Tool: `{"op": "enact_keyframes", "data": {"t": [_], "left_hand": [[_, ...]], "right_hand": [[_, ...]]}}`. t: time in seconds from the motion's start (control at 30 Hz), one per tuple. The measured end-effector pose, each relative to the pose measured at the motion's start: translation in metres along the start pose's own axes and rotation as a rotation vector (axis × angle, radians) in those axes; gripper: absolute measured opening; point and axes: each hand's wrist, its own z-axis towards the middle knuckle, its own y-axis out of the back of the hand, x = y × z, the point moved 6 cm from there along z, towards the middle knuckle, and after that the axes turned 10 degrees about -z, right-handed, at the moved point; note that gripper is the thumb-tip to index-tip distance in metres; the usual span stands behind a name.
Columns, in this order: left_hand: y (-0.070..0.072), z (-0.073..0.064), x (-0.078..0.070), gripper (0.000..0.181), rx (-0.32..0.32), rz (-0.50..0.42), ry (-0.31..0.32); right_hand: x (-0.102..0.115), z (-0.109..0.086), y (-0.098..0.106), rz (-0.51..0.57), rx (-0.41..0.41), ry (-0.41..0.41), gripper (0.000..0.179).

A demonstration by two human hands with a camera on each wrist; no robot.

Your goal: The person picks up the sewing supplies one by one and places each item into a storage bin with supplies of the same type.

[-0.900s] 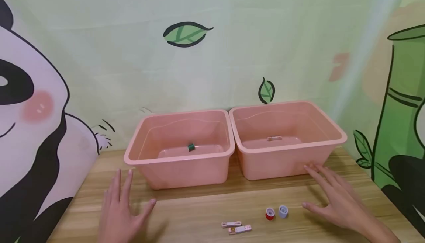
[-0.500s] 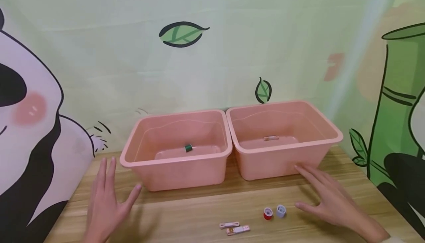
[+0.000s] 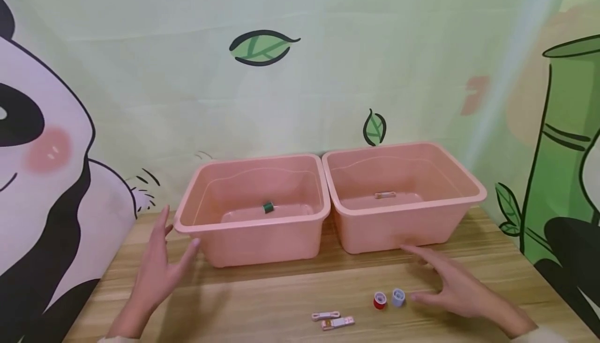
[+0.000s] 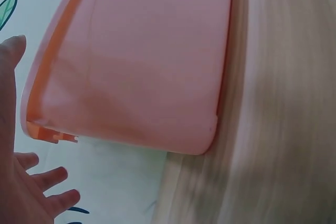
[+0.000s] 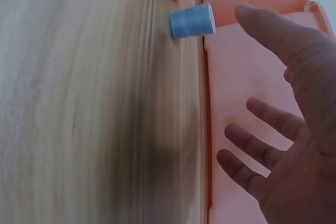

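Pink plastic is filling the middle of the wooden table [image 3: 262, 291]: two bins side by side. The person's left hand [image 3: 159, 267] is hovering, fingers spread and holding nothing, beside the left bin [image 3: 255, 244]. Their right hand [image 3: 457, 291] is reaching, fingers straight, just beside the blue spool [image 3: 398, 297] and red spool [image 3: 379, 301] standing in front of the right bin [image 3: 398, 231].

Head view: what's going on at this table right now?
A person holds both hands open over a wooden table, gripping nothing. The left hand is beside the left pink plastic bin, which holds a small green spool. The right hand hovers next to a red thread spool and a light blue thread spool standing on the table. The right pink plastic bin holds one small flat card; two similar cards lie near the table's front edge.
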Motion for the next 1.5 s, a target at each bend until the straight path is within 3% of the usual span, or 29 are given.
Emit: {"op": "enact_keyframes", "data": {"t": [0.17, 0.43, 0.67, 0.93, 1.13, 1.5], "left_hand": [[-0.001, 0.011, 0.000, 0.093, 0.038, -0.109, 0.011], [-0.004, 0.018, 0.005, 0.085, 0.084, -0.214, 0.105], [-0.009, 0.022, 0.010, 0.079, 0.119, -0.291, 0.165], [-0.016, 0.025, 0.011, 0.071, 0.117, -0.422, 0.165], [-0.020, 0.023, 0.014, 0.069, 0.098, -0.453, 0.176], [-0.024, 0.023, 0.021, 0.070, 0.115, -0.479, 0.217]], "right_hand": [[0.001, 0.002, -0.005, 0.052, 0.052, 0.015, 0.079], [0.005, 0.004, -0.015, 0.107, 0.051, 0.104, 0.063], [0.005, 0.006, -0.024, 0.180, 0.104, 0.091, 0.056], [0.008, 0.007, -0.032, 0.241, 0.149, 0.100, 0.045], [0.012, 0.008, -0.035, 0.269, 0.118, 0.158, 0.035], [0.013, 0.008, -0.039, 0.271, 0.112, 0.169, 0.025]]}}
